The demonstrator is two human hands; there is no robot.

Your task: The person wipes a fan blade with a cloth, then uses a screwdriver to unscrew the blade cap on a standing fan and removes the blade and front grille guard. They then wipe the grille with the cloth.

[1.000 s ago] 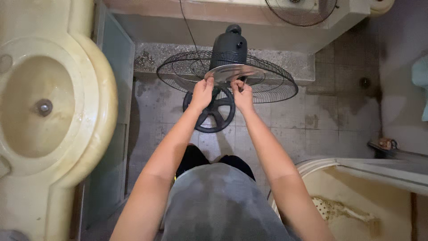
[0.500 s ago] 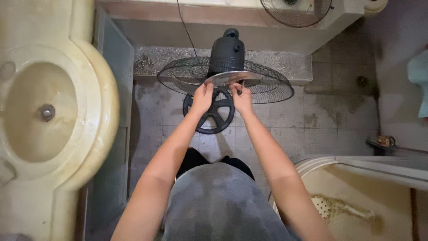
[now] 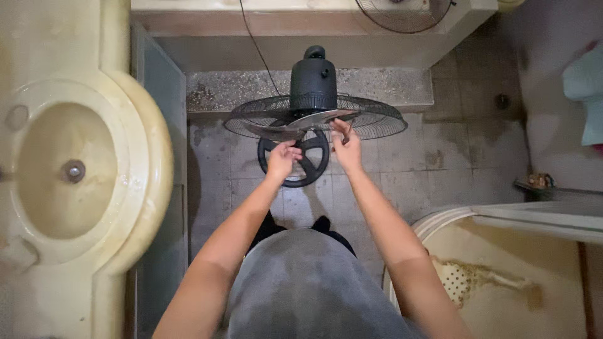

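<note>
Both hands (image 3: pixel 314 154) lower than before, fingers curled at the fan (image 3: pixel 314 116) blade; actual grip unclear.

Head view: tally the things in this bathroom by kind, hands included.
Black floor fan with wire guard and round base: 1
Loose round wire fan grille on the ledge: 1
Cream ceramic sink basin: 1
Bare hands: 2, left hand, right hand
Total: 5
</note>
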